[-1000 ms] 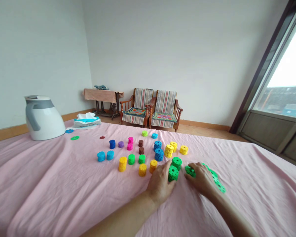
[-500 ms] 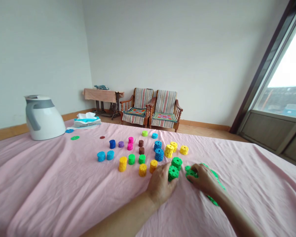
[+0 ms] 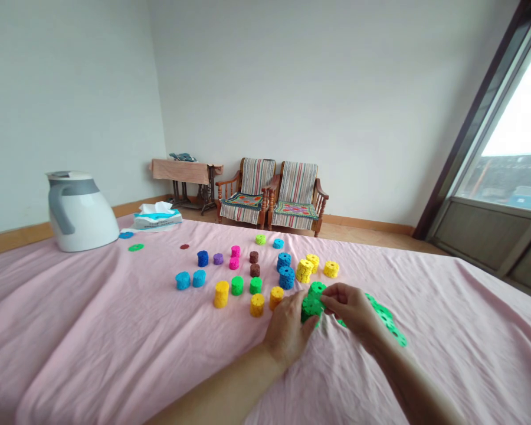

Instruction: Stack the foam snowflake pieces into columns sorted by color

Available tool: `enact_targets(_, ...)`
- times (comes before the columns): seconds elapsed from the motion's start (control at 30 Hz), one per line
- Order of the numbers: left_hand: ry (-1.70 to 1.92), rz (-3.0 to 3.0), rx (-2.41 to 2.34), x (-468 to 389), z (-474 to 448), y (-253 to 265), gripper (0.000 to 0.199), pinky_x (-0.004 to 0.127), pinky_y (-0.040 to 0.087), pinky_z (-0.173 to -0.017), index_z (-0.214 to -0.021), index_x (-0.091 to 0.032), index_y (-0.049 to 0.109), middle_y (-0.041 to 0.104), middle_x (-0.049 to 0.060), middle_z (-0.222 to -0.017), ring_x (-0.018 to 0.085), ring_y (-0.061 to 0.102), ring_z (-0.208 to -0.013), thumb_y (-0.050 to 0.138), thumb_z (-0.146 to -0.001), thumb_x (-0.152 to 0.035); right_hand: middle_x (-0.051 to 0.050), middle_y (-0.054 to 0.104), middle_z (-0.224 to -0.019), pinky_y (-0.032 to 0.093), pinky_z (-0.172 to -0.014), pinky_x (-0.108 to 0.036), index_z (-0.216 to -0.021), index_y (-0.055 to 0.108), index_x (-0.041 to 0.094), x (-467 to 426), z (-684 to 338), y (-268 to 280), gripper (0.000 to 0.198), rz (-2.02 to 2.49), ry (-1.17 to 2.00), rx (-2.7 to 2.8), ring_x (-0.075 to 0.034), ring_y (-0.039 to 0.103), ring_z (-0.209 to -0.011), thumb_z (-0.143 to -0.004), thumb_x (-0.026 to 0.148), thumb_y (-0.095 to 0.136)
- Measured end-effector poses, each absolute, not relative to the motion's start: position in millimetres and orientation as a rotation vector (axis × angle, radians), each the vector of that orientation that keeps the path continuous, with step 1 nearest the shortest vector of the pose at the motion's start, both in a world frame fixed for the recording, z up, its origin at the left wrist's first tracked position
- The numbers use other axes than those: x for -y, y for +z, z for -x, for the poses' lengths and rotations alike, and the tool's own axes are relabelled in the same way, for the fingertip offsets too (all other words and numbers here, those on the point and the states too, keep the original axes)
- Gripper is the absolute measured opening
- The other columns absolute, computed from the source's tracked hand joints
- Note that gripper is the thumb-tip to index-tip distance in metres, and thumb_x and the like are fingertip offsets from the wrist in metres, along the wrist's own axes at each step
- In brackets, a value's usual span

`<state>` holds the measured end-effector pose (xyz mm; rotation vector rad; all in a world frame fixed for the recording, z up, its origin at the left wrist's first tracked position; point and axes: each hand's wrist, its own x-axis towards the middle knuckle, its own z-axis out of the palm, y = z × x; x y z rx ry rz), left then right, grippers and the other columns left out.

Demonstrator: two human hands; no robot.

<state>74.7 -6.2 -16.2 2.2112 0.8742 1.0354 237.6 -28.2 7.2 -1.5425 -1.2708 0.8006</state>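
My left hand (image 3: 287, 323) is wrapped round the left and near side of a stack of green notched discs (image 3: 310, 316), steadying it upright on the cloth. Over the top of that stack, my right hand (image 3: 348, 304) pinches a green notched disc (image 3: 313, 304) by its right edge. A second green stack (image 3: 317, 287) stands just behind, partly covered. Loose green discs (image 3: 387, 319) lie flat to the right, partly hidden by my right hand and forearm. Close to my left fingers stands an orange-yellow stack (image 3: 277, 298).
Several stacks stand on the pink cloth (image 3: 128, 342), including blue stacks (image 3: 286, 277), yellow stacks (image 3: 304, 270) and pink stacks (image 3: 234, 262). A white jug (image 3: 88, 218) and a tissue box (image 3: 158, 219) are at the left. Two wooden armchairs (image 3: 296, 189) stand beyond.
My right hand has moved left from the loose green discs to the stack, carrying one disc. My left hand has stayed at the stack.
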Motion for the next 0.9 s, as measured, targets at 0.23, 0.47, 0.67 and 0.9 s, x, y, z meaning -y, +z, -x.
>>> enact_targets(0.23,1.047,-2.198,-0.869,4.9,-74.8,-18.5,0.039,0.039,0.044,-0.091,-0.119,-0.019,0.052,0.063,0.009,-0.113,0.027,0.056,-0.107,0.060,-0.081,-0.024,-0.001,0.066,-0.061,0.046,-0.054,-0.027,-0.073,0.059,0.019,25.2,-243.4,-0.9,0.013,1.659,0.639,1.400,-0.019,0.065,-0.059,-0.072,0.031,0.055)
enact_targets(0.47,1.016,-2.207,-0.932,6.6,-74.4,-19.7,0.044,0.041,0.042,-0.093,-0.119,-0.019,0.052,0.062,0.009,-0.115,0.028,0.055,-0.109,0.063,-0.076,-0.022,-0.008,0.069,-0.087,0.048,-0.076,-0.035,-0.094,0.060,0.017,9.7,-274.6,1.2,0.025,1.735,0.141,1.710,-0.021,0.063,-0.081,-0.069,0.017,0.055)
enact_targets(0.67,0.996,-2.206,-0.944,5.9,-74.9,-20.3,0.043,0.040,0.044,-0.091,-0.115,-0.020,0.053,0.063,0.008,-0.109,0.027,0.056,-0.104,0.065,-0.073,-0.022,-0.009,0.060,-0.112,0.037,-0.093,-0.038,-0.109,0.058,0.021,-2.0,-257.3,36.6,0.052,1.615,0.051,2.382,-0.024,0.050,-0.107,-0.060,0.002,0.056)
enact_targets(0.9,1.014,-2.177,-0.909,5.3,-75.2,-23.2,0.049,0.039,0.041,-0.096,-0.121,-0.020,0.049,0.060,0.009,-0.117,0.026,0.053,-0.110,0.064,-0.074,-0.022,-0.011,0.059,-0.106,0.042,-0.085,-0.035,-0.102,0.063,0.020,-18.5,-245.9,48.6,0.040,1.614,0.279,2.666,-0.025,0.053,-0.100,-0.064,0.006,0.059)
